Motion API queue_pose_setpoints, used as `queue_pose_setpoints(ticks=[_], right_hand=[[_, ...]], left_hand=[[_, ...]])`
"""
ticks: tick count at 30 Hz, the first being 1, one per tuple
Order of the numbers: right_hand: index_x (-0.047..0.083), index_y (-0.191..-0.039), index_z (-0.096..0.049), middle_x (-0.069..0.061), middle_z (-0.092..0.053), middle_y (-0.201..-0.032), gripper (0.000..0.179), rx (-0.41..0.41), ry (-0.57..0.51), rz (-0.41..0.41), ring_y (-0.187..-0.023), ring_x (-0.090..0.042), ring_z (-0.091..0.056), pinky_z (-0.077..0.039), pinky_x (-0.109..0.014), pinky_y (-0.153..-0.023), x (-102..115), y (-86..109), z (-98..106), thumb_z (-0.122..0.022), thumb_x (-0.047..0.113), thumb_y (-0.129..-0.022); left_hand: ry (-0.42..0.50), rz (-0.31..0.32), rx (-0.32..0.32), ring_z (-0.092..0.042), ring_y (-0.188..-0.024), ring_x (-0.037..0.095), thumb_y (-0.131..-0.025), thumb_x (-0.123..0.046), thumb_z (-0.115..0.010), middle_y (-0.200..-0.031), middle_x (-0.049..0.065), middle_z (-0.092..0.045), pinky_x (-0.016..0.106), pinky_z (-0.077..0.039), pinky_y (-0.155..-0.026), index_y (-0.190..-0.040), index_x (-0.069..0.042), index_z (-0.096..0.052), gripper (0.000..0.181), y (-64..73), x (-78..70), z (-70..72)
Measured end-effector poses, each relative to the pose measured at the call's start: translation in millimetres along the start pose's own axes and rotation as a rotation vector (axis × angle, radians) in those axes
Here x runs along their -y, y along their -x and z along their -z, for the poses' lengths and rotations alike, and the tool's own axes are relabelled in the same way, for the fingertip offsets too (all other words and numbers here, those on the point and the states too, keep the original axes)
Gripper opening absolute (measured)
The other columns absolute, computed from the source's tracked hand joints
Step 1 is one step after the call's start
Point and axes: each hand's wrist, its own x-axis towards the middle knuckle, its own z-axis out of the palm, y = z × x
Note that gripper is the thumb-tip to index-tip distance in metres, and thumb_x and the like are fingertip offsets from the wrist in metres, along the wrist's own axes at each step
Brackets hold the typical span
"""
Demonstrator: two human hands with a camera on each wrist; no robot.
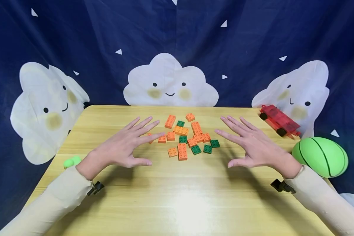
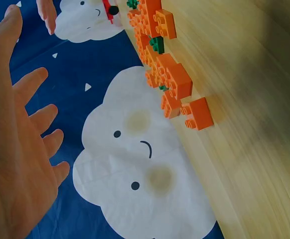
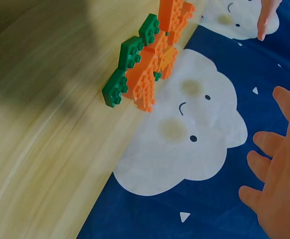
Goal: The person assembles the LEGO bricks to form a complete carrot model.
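Loose toy building bricks lie in a cluster on the wooden table, several orange and several green. One long orange brick [image 1: 182,151] is at the near side of the cluster, and a green brick [image 1: 215,143] marks its right edge. My left hand [image 1: 127,142] hovers left of the bricks with fingers spread, holding nothing; its forefinger overlaps an orange brick [image 1: 150,138] in the head view. On the other side, my right hand [image 1: 250,144] is held above the table, fingers spread, also holding nothing. Both wrist views show the bricks apart from the hands.
At the table's [image 1: 153,203] right edge are a red toy car [image 1: 280,121] and a green ball [image 1: 320,157] with black lines. A small light-green object [image 1: 72,162] sits by my left forearm. Behind hangs a dark blue cloth [image 1: 177,36] printed with clouds.
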Motion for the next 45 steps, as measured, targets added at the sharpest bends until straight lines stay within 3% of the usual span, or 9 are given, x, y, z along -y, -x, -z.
queue_pose_setpoints(ticks=[6, 11, 17, 21, 26, 29, 32, 37, 45], right_hand=[[0.026, -0.160, -0.038, -0.012, -0.021, -0.172, 0.100, 0.002, 0.016, -0.016, -0.156, -0.036, -0.030, -0.019, -0.053, -0.130, 1, -1.0, 1, -0.048, 0.089, -0.083], [0.030, -0.161, -0.036, -0.009, -0.024, -0.172, 0.091, 0.019, 0.044, -0.047, -0.154, -0.038, -0.035, -0.030, -0.058, -0.122, 3, -6.5, 2, -0.052, 0.082, -0.087], [0.024, -0.151, -0.053, -0.011, -0.042, -0.163, 0.075, 0.011, 0.033, -0.099, -0.150, -0.037, -0.041, -0.037, -0.059, -0.117, 11, -18.3, 0, -0.071, 0.060, -0.088], [0.017, -0.133, -0.069, -0.010, -0.066, -0.140, 0.054, -0.026, 0.000, -0.127, -0.132, -0.033, -0.060, -0.048, -0.057, -0.106, 18, -31.4, -8, -0.070, 0.053, -0.093], [0.018, -0.105, -0.078, 0.003, -0.078, -0.092, 0.033, -0.020, -0.113, -0.206, -0.070, -0.009, -0.069, -0.058, -0.037, -0.069, 36, -54.2, -27, -0.076, 0.046, -0.090], [0.021, -0.092, -0.076, 0.010, -0.069, -0.070, 0.024, 0.054, -0.217, -0.269, -0.051, 0.002, -0.051, -0.042, -0.024, -0.045, 49, -68.7, -43, -0.078, 0.044, -0.090], [0.022, -0.078, -0.069, 0.014, -0.050, -0.054, 0.028, 0.135, -0.275, -0.320, -0.045, 0.001, -0.038, -0.024, -0.019, -0.039, 59, -83.6, -62, -0.077, 0.046, -0.090], [0.021, -0.063, -0.054, 0.011, -0.032, -0.049, 0.050, 0.222, -0.269, -0.409, -0.045, -0.005, -0.031, -0.017, -0.021, -0.040, 71, -104.5, -89, -0.074, 0.060, -0.087], [0.023, -0.050, -0.043, 0.010, -0.030, -0.046, 0.062, 0.318, -0.235, -0.539, -0.045, -0.007, -0.032, -0.018, -0.023, -0.040, 79, -113.5, -101, -0.077, 0.062, -0.083]], left_hand=[[0.034, 0.009, 0.008, -0.020, -0.160, 0.034, -0.087, -0.071, -0.064, -0.172, 0.003, -0.022, 0.061, -0.019, -0.127, -0.163, -0.035, -0.028, 0.091, -0.8, -0.7, -0.4], [0.089, 0.002, -0.033, -0.034, -0.155, 0.034, -0.093, -0.053, -0.070, -0.164, 0.006, -0.042, 0.058, -0.028, -0.125, -0.159, -0.029, -0.039, 0.077, -3.4, 0.1, -4.7], [0.156, 0.037, -0.210, -0.064, -0.128, 0.028, -0.092, -0.032, -0.075, -0.133, 0.004, -0.071, 0.049, -0.051, -0.109, -0.135, -0.018, -0.068, 0.045, -12.2, 0.1, -18.7], [0.275, 0.142, -0.307, -0.072, -0.106, 0.021, -0.091, -0.025, -0.076, -0.112, 0.001, -0.078, 0.043, -0.059, -0.093, -0.116, -0.016, -0.078, 0.027, -23.0, -4.7, -34.6], [0.466, 0.346, -0.109, -0.071, -0.098, 0.022, -0.093, -0.027, -0.075, -0.113, 0.007, -0.075, 0.041, -0.060, -0.087, -0.124, -0.011, -0.073, 0.034, -35.5, -17.4, -56.0], [0.486, 0.420, 0.052, -0.068, -0.102, 0.023, -0.091, -0.032, -0.078, -0.118, 0.009, -0.072, 0.041, -0.058, -0.089, -0.134, -0.010, -0.066, 0.050, -40.3, -25.2, -69.3], [0.452, 0.466, 0.144, -0.064, -0.115, 0.026, -0.089, -0.038, -0.078, -0.130, 0.011, -0.067, 0.045, -0.055, -0.099, -0.141, -0.007, -0.059, 0.064, -44.5, -30.6, -82.2], [0.407, 0.500, 0.154, -0.061, -0.124, 0.029, -0.089, -0.042, -0.077, -0.137, 0.014, -0.062, 0.046, -0.052, -0.105, -0.137, -0.006, -0.062, 0.062, -52.1, -36.3, -96.9], [0.397, 0.490, 0.102, -0.063, -0.099, 0.019, -0.088, -0.032, -0.080, -0.114, 0.004, -0.067, 0.039, -0.056, -0.087, -0.117, -0.012, -0.071, 0.036, -53.2, -39.0, -101.2]])
